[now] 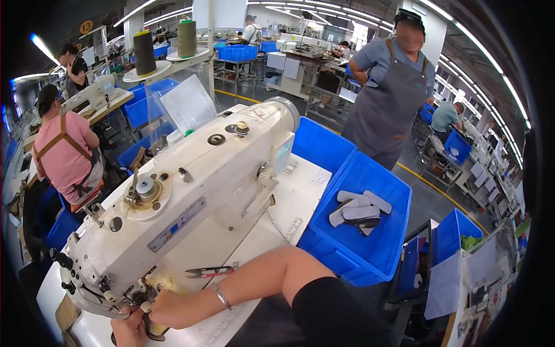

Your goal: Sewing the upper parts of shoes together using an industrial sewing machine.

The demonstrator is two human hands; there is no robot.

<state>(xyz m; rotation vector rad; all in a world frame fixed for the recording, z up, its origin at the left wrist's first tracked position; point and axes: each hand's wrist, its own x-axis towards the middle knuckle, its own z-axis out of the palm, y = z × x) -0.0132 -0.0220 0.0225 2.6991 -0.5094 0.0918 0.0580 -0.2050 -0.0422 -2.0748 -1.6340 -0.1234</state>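
Toward the bench's [303, 188] near edge, under the sewing machine's [191, 202] needle end, a small dark workpiece [156, 332] lies just right of the left hand [128, 331], beside the curled right hand [167, 309]; hidden fingertips mean I cannot tell whether either grips it.

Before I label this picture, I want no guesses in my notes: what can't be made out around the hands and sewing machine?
All in the head view:
Needle: hidden by the sewing machine and right hand.
Left forearm: cut off by the lower edge, beyond the left hand.
Whatever lies under the fingers: mostly covered by both hands.
Lines on the paper sheet: too small and blurred.
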